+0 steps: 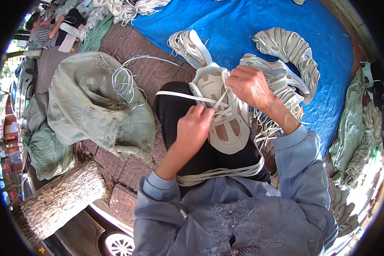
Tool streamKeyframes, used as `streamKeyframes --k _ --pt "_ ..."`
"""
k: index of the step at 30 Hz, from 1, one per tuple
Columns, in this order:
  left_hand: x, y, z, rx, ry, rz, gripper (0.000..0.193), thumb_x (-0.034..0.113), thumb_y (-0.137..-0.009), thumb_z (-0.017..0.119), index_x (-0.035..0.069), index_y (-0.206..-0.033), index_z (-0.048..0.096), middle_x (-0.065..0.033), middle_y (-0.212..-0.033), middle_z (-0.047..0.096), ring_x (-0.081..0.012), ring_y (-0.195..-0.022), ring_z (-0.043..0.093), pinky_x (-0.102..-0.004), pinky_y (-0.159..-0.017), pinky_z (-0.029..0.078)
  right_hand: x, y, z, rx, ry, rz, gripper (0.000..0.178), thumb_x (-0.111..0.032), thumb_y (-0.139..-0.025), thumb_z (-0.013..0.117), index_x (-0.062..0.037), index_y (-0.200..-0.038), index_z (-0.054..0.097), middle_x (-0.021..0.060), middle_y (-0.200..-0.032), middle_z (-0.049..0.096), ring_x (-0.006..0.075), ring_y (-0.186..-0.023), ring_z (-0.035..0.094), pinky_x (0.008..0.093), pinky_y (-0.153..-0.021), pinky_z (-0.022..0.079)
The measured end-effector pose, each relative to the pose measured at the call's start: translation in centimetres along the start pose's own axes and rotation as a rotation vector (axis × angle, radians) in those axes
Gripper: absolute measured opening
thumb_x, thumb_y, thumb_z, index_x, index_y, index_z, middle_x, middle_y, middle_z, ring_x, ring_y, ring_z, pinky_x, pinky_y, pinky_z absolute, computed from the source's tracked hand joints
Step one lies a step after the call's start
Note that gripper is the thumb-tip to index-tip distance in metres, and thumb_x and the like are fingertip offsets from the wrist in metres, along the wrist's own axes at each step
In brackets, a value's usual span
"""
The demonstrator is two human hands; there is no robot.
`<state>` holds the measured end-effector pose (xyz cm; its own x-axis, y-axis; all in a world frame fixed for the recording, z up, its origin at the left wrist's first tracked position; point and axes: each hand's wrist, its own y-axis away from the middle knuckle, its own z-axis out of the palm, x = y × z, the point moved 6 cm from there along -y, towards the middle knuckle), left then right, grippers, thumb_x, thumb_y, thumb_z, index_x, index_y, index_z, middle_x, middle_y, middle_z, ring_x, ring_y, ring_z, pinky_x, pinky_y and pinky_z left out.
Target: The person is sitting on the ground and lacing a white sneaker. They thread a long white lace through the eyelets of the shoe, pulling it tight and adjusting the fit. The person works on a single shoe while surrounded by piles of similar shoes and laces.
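A flat, cream-and-tan shoe upper [228,135] lies across my lap, its toe end toward me and its tongue farther off. White shoelace [181,94] crosses its opening and trails left over my dark trouser leg. My left hand [195,128] is closed on the lace at the left of the eyelets, fingertips pinched together. At the right eyelet edge, near the tongue, my right hand [248,85] pinches too; its fingers hide most of the lace there. A bundle of white laces [222,174] lies across my thighs.
On the blue tarp [230,25] rest curved stacks of shoe uppers [292,49]. An open pale sack [72,81] with loose cord stands left on brick paving. Nearer are a tree trunk [62,196] and a car wheel [119,245]. Another person [51,32] sits at far left.
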<state>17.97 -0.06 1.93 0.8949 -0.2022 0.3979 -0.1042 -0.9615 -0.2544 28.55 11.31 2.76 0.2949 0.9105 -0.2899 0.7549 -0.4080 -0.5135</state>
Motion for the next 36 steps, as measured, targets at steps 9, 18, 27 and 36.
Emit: streamKeyframes --k 9,18,27,36 --pt "0.5 -0.7 0.5 -0.034 -0.068 0.335 0.013 0.004 -0.064 0.059 0.004 -0.073 0.051 -0.0058 -0.069 0.045 -0.0192 -0.065 0.052 -0.0288 -0.049 0.047 -0.5 0.1 2.2 -0.009 -0.341 0.176 0.013 -0.001 -0.059 0.055 -0.0091 -0.069 0.059 0.0040 -0.067 0.058 0.0236 -0.067 0.057 0.0354 -0.057 0.046" --pt "1.7 -2.6 -1.1 0.215 -0.362 0.530 0.019 0.009 -0.064 0.058 0.002 -0.081 0.053 -0.0051 -0.070 0.041 -0.0155 -0.062 0.047 -0.0247 -0.051 0.044 -0.6 0.7 3.4 -0.227 -0.707 0.540 0.024 0.000 -0.059 0.059 -0.0053 -0.081 0.064 0.0036 -0.067 0.060 0.0107 -0.061 0.056 0.0259 -0.057 0.045" --pt "0.4 -0.3 -0.2 0.154 -0.224 0.252 0.025 0.003 -0.066 0.060 0.001 -0.089 0.053 -0.0074 -0.077 0.043 -0.0186 -0.066 0.050 -0.0273 -0.057 0.048 0.1 1.2 3.8 -0.199 -0.810 0.569 0.023 0.002 -0.056 0.060 -0.0038 -0.078 0.062 0.0014 -0.059 0.053 0.0105 -0.055 0.050 0.0259 -0.053 0.042" --pt "0.6 0.7 0.7 0.168 -0.249 0.177 0.024 0.005 -0.068 0.059 0.001 -0.091 0.053 -0.0072 -0.077 0.043 -0.0192 -0.067 0.050 -0.0275 -0.057 0.048 -0.9 0.0 1.4 0.014 -0.210 0.022 0.012 0.000 -0.057 0.058 -0.0071 -0.066 0.059 0.0054 -0.061 0.056 0.0239 -0.061 0.056 0.0352 -0.054 0.045"
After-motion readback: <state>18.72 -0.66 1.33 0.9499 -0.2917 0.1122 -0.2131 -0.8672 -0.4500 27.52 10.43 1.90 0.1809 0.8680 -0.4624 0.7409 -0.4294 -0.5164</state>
